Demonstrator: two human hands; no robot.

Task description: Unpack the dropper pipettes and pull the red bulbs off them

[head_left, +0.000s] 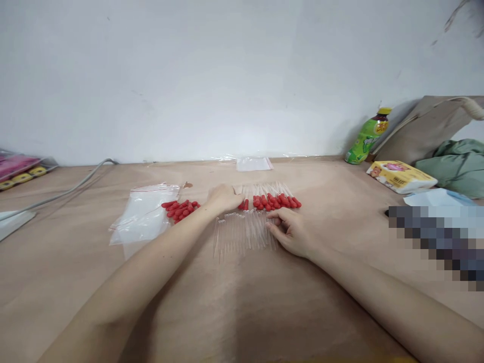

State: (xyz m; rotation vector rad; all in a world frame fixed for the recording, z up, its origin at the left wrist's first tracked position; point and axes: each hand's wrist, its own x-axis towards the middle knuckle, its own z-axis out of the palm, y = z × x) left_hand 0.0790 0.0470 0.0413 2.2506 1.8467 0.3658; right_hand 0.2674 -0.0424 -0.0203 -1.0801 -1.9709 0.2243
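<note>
My left hand is closed at the left end of a row of clear droppers with red rubber bulbs. Its fingertips are on a red-bulbed dropper, partly hidden by the hand. My right hand rests at the right end of a layer of loose clear pipette tubes. Its thumb and index finger are apart, and the fingertips touch or nearly touch the tubes. A pile of loose red rubber bulbs lies left of my left forearm, beside clear zip bags.
A small clear bag lies by the wall. To the right are a green drink bottle, a yellow tissue pack, green cloth and a blurred-out dark object. A grey cable crosses the left side.
</note>
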